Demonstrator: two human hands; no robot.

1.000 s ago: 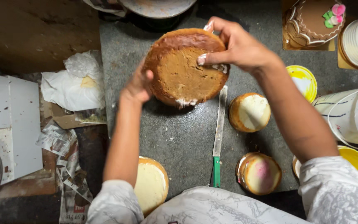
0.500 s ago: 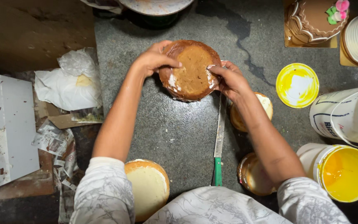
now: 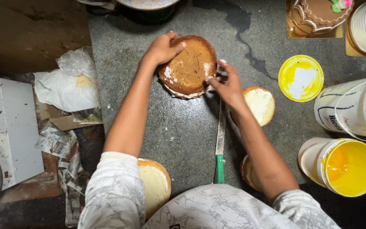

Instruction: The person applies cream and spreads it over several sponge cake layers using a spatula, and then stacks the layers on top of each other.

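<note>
We had both hands on the round brown cake layer (image 3: 189, 67), which sat on the grey stone counter (image 3: 183, 131) straight ahead of us. Our left hand (image 3: 162, 48) lay curled over its far left edge, fingers closed on the rim; our right hand (image 3: 228, 85) pinched the near right edge, fingertips pressed into the cream-smeared side.

The layer showed a crack across its top, and we judged that an uneven lift from two opposite edges could split it there. The cream at the rim could also have let our fingers slip.

Just below our right hand lay a long knife with a green handle (image 3: 220, 142), blade pointing up toward the wrist; a careless drop of the forearm might have met its edge. To the right of that hand sat a small cream-topped sponge (image 3: 260, 104), close enough to be knocked by the elbow. Farther right stood an open bucket of yellow filling (image 3: 347, 167) and a yellow lid (image 3: 300, 78).
</note>
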